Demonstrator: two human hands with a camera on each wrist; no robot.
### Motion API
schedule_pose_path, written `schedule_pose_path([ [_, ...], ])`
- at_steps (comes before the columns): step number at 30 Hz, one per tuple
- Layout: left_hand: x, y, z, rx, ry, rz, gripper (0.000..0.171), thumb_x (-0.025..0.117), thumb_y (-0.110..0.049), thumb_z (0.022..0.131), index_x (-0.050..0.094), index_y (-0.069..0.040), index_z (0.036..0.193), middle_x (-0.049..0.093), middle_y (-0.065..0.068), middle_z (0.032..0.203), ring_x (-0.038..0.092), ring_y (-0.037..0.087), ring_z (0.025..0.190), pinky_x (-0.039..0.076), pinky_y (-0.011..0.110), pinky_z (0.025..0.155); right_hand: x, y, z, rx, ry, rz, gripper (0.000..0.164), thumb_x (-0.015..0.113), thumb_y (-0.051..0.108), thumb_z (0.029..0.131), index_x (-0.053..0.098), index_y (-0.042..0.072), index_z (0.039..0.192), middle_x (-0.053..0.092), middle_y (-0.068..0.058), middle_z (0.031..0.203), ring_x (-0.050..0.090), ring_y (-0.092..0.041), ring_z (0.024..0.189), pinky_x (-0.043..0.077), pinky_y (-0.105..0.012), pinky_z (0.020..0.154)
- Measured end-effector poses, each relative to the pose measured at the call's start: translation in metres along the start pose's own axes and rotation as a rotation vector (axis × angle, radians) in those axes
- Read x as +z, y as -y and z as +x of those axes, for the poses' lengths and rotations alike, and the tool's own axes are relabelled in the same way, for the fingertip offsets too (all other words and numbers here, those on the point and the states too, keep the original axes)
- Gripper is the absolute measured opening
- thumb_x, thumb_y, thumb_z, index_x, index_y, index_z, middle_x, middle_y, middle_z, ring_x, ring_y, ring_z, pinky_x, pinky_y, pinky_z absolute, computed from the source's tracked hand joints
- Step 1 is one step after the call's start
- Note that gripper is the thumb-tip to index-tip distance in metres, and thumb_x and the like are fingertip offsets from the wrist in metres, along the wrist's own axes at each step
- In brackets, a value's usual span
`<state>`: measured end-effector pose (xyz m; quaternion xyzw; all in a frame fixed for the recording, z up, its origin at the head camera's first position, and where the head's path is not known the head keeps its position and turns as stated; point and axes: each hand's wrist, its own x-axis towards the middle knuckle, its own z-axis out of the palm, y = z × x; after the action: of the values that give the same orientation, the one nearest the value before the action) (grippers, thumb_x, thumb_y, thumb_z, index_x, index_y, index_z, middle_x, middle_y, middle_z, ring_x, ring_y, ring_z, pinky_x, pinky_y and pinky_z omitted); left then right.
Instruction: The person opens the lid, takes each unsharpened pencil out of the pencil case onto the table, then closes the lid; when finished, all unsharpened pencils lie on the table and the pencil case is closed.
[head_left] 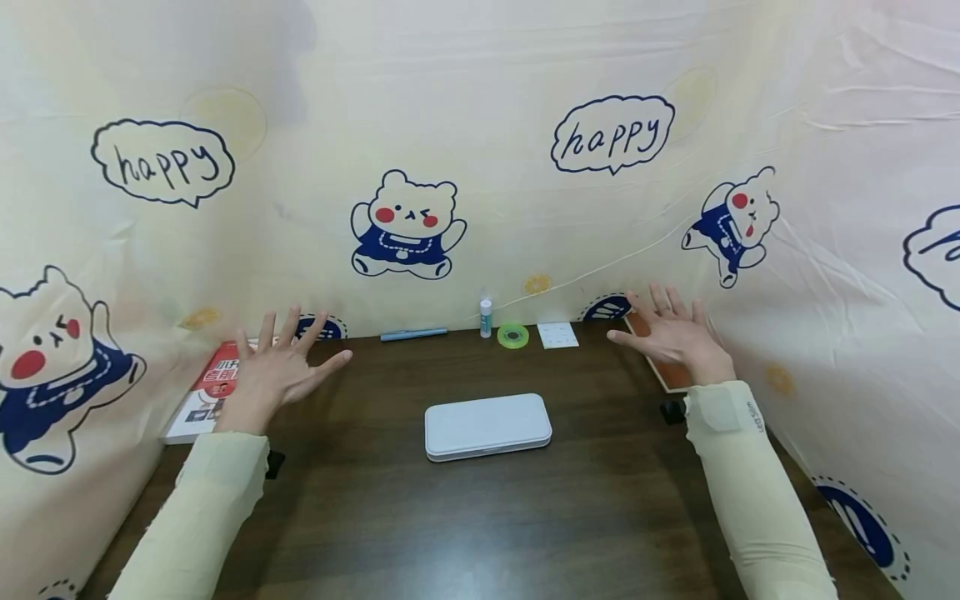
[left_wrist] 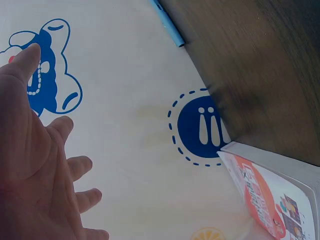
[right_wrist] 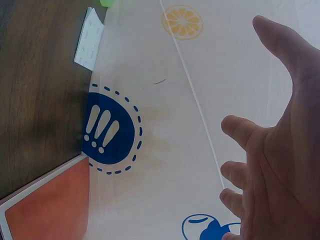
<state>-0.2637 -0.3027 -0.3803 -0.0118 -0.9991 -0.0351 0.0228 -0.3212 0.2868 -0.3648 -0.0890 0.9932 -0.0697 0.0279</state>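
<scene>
My left hand (head_left: 273,371), fingers spread, is held up over the left side of the table, holding nothing. Nearest to it is a red-and-white book (head_left: 197,408), partly behind the hand in the head view. On the right, my right hand (head_left: 675,337) is also raised with spread fingers and holds nothing. Behind it lies a flat orange-brown thing with a pale edge (right_wrist: 50,210), partly covered by the hand in the head view. A white, rounded case (head_left: 487,425) lies shut at mid-table between the hands.
Along the table's (head_left: 360,500) back edge lie a blue pen (head_left: 414,334), an upright glue stick (head_left: 486,319), a roll of green tape (head_left: 513,336) and a pale paper pad (head_left: 557,335). A printed cloth (head_left: 510,142) hangs behind and at both sides.
</scene>
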Motion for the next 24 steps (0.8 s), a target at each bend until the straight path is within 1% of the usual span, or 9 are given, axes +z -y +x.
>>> schedule_pose_path([
  [3,0.0003,0.0005,-0.0015,-0.005,0.002,-0.001,0.097,0.025,-0.086,0.086,0.004,-0.028,0.162,-0.006,0.02,0.167,-0.012,0.054,0.148,-0.017,0.075,0.108,-0.0005,0.0013,-0.0022,0.0,0.006,-0.005,0.099,0.033,0.083,0.088,0.005,0.024,0.162,-0.006,-0.02,0.167,-0.007,-0.047,0.152,-0.013,-0.071,0.113],
  [10,-0.0021,0.0017,-0.0037,-0.007,-0.011,0.003,0.096,0.026,-0.085,0.087,0.003,-0.028,0.161,-0.007,0.02,0.167,-0.01,0.054,0.148,-0.018,0.075,0.108,-0.0042,0.0026,-0.0056,-0.009,0.015,0.004,0.097,0.033,0.081,0.089,0.0,0.027,0.162,-0.012,-0.018,0.167,-0.012,-0.046,0.152,-0.014,-0.07,0.114],
  [14,-0.002,0.0032,-0.0045,0.0,-0.011,-0.004,0.096,0.027,-0.085,0.087,0.004,-0.028,0.162,-0.007,0.02,0.167,-0.011,0.055,0.148,-0.017,0.075,0.108,-0.0037,0.0042,-0.005,-0.015,0.011,0.006,0.099,0.034,0.082,0.088,0.002,0.025,0.162,-0.012,-0.018,0.167,-0.012,-0.046,0.152,-0.013,-0.071,0.113],
  [19,-0.001,0.0042,-0.0034,0.002,0.011,-0.018,0.098,0.028,-0.084,0.087,0.004,-0.026,0.162,-0.008,0.021,0.166,-0.012,0.055,0.147,-0.017,0.075,0.108,-0.002,0.0062,-0.004,-0.023,0.007,-0.004,0.101,0.034,0.084,0.086,0.004,0.024,0.162,-0.01,-0.018,0.167,-0.011,-0.046,0.152,-0.01,-0.072,0.113],
  [24,-0.0011,0.0032,-0.0032,0.009,0.047,-0.038,0.099,0.03,-0.084,0.088,0.001,-0.025,0.162,-0.005,0.024,0.166,-0.007,0.057,0.147,-0.013,0.076,0.109,-0.0016,0.0092,-0.0029,-0.04,0.009,0.002,0.1,0.037,0.083,0.087,0.006,0.025,0.162,-0.005,-0.019,0.168,-0.007,-0.046,0.153,-0.009,-0.072,0.114],
])
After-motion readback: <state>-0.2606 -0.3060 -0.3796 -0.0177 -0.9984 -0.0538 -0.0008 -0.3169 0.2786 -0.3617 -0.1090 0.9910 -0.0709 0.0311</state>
